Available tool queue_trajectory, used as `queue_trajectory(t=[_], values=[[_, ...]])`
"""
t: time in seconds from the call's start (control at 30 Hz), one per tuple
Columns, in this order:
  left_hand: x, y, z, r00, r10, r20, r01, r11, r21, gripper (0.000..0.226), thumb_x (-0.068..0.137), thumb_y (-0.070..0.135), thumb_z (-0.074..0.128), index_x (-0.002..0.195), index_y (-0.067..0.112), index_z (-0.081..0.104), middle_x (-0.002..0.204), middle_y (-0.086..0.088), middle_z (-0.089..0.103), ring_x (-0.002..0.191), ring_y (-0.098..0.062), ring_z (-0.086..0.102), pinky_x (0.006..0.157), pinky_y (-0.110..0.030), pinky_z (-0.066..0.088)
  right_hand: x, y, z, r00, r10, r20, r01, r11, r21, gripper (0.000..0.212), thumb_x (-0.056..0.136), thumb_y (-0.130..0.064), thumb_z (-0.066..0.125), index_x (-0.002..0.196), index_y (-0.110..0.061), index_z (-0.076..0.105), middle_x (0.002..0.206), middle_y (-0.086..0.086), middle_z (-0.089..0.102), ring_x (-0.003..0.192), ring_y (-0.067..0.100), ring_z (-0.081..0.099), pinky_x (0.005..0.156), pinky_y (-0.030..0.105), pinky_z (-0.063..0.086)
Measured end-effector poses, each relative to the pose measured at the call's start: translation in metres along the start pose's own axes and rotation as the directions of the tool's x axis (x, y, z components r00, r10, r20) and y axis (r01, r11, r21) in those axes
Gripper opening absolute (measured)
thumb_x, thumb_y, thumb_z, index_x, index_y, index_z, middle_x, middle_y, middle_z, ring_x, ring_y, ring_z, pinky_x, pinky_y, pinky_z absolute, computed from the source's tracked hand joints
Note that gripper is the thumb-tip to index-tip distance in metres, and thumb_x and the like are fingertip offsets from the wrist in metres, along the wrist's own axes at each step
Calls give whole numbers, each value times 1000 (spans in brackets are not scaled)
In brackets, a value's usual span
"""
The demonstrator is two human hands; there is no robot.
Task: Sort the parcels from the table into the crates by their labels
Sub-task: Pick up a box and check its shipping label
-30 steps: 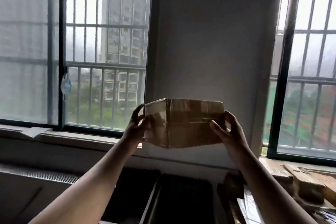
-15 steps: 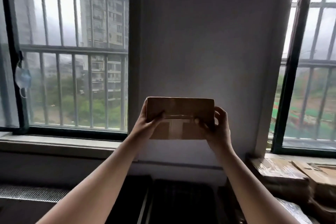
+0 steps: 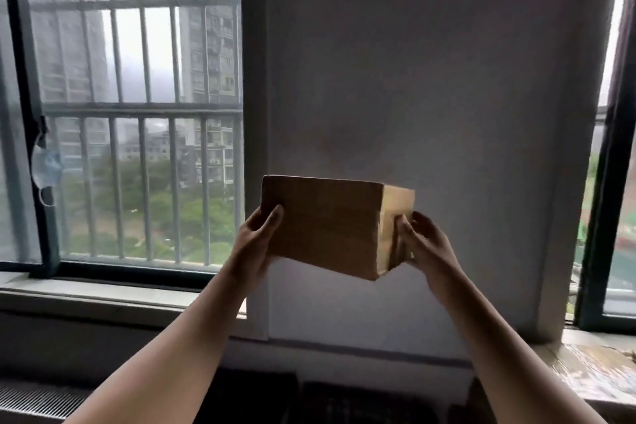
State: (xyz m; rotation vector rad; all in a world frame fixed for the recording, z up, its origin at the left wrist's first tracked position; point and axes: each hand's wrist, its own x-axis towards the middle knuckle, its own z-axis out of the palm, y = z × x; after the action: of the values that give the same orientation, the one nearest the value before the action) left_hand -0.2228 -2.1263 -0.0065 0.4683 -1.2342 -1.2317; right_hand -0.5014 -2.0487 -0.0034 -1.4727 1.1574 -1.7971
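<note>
A brown cardboard parcel is held up at chest height in front of the grey wall pillar. My left hand grips its left end, thumb on the near face. My right hand holds the right end, fingers curled against the lit side face. The parcel is tilted, its right corner nearer to me. No label shows on the faces turned my way.
Dark crates lie low at the bottom edge, mostly cut off. A taped parcel sits at the lower right. Barred windows flank the pillar; a window sill runs on the left, with a face mask hanging on the frame.
I have turned the parcel in my hands, so its long face and right end now show. The camera has tilted up; the crates and right-hand parcels have slid lower.
</note>
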Motion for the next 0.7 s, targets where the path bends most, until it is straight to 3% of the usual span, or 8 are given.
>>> queue_trajectory(t=[0.07, 0.13, 0.2, 0.3, 0.47, 0.53, 0.6, 0.7], values=[[13, -6, -2, 995, 54, -89, -49, 997, 59, 43, 90, 39, 70, 126, 16, 65, 112, -9, 72, 98, -26, 69, 72, -40, 61, 7, 6, 5, 997, -49, -59, 49, 999, -2, 69, 62, -63, 81, 109, -15, 66, 87, 6, 70, 80, 22, 67, 66, 36, 57], [29, -10, -2, 984, 108, -143, -81, 981, 178, 31, 98, 39, 63, 116, 15, 65, 97, -8, 66, 89, -26, 61, 68, -39, 53, 16, 12, 10, 989, -96, -116, 95, 995, -12, 72, 60, -60, 85, 112, -16, 63, 97, 4, 69, 90, 29, 68, 74, 46, 58], [43, -12, 2, 987, 74, -143, -35, 966, 255, 34, 101, 48, 55, 120, 20, 61, 104, -6, 65, 97, -26, 58, 74, -42, 51, 25, 14, 18, 979, -158, -127, 150, 986, -75, 72, 65, -57, 89, 116, -18, 57, 110, 7, 68, 103, 26, 68, 81, 45, 58], [58, -11, 4, 996, -89, 6, 87, 978, 189, 82, 82, 81, 53, 145, 30, 51, 146, -2, 57, 127, -23, 60, 94, -52, 54, 38, 15, 39, 969, -172, -175, 133, 967, -216, 57, 77, -34, 86, 117, -20, 48, 113, 1, 67, 97, 18, 67, 75, 40, 58], [73, -4, -1, 978, -58, 198, 18, 980, 199, 92, 76, 83, 60, 150, 32, 43, 145, 0, 59, 133, -20, 56, 110, -48, 45, 45, 10, 65, 937, -241, -254, 117, 899, -422, 60, 74, -45, 86, 118, -26, 50, 108, -10, 64, 90, 13, 62, 71, 34, 53], [77, -1, -4, 988, 11, 155, -40, 982, 186, 81, 77, 71, 67, 143, 27, 51, 138, -3, 64, 128, -21, 60, 109, -47, 47, 48, 10, 72, 932, -274, -236, 162, 900, -405, 43, 82, -42, 82, 110, -25, 54, 98, -17, 65, 83, 5, 63, 64, 27, 50], [84, 1, -10, 996, 60, 70, -69, 988, 136, 68, 74, 65, 70, 131, 28, 63, 125, -7, 71, 117, -27, 67, 105, -52, 51, 54, 9, 74, 945, -258, -204, 213, 952, -218, 17, 97, -40, 64, 99, -23, 60, 89, -14, 68, 80, 8, 65, 65, 24, 49], [92, 4, -25, 996, -17, 89, 17, 1000, 5, 75, 76, 69, 69, 134, 22, 63, 127, -12, 70, 118, -32, 66, 104, -62, 48, 64, 11, 71, 958, -252, -135, 231, 960, -158, 22, 104, -8, 52, 89, -20, 63, 86, -6, 68, 75, 2, 64, 70, 24, 49]])
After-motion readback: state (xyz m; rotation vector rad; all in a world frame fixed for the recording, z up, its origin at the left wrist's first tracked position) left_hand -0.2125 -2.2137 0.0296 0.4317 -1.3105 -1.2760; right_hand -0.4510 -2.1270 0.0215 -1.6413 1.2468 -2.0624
